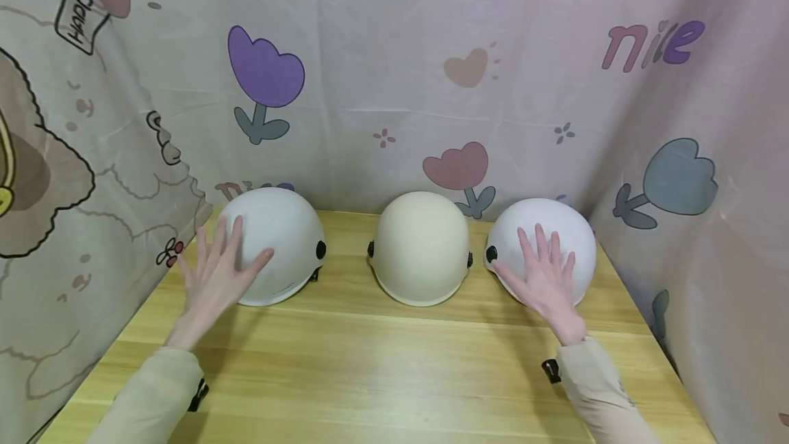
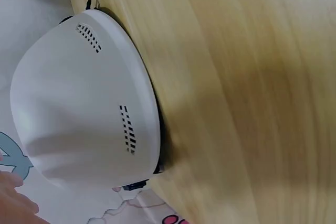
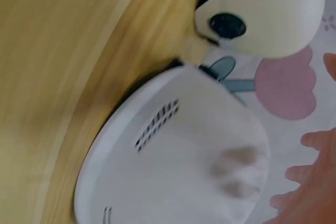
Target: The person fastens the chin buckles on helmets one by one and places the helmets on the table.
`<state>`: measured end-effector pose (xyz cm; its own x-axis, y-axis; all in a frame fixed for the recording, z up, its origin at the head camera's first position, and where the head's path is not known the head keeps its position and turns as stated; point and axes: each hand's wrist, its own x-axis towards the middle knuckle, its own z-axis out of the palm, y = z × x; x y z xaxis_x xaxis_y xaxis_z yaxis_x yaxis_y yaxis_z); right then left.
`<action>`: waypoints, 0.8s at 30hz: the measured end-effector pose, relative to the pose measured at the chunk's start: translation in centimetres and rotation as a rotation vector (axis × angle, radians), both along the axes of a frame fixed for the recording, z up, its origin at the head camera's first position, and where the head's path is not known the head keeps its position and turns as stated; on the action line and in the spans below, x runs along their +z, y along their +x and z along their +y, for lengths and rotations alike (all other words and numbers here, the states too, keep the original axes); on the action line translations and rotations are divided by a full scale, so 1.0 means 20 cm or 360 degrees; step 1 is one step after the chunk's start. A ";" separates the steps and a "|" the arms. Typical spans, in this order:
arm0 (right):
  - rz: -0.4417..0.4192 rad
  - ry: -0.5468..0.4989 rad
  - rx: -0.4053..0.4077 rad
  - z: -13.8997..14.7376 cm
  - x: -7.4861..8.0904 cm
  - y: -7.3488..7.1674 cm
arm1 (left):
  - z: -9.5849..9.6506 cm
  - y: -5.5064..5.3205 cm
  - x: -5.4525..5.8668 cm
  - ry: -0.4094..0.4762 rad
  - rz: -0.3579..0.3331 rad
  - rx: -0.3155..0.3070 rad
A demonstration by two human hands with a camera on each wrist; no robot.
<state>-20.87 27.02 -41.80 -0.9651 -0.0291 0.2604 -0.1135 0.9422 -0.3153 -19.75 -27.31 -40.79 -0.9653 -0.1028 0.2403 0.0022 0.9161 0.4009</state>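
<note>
Three helmets stand in a row on a wooden table in the head view. My left hand [image 1: 212, 276], fingers spread and straight, is over the white helmet [image 1: 288, 238] at the left. In the left wrist view its shadow falls on that vented shell [image 2: 79, 98], with the fingertips at the lower left corner. My right hand [image 1: 545, 283] is likewise spread in front of the other white helmet [image 1: 576, 225] at the right. The right wrist view shows a gap between those fingers and the shell [image 3: 194, 145]. Between the hands sits a cream helmet [image 1: 422, 245], untouched.
The wooden table [image 1: 376, 375] narrows toward the back, where a printed curtain [image 1: 370, 88] hangs close behind the helmets. More curtain closes in both sides. Black pieces [image 1: 198, 395] stick out at the sleeve cuffs.
</note>
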 end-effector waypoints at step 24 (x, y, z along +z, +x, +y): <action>0.0244 -0.0169 0.0243 -0.43 -0.05 -0.09 | -0.03 -0.02 -0.15 0.0910 0.0090 0.0071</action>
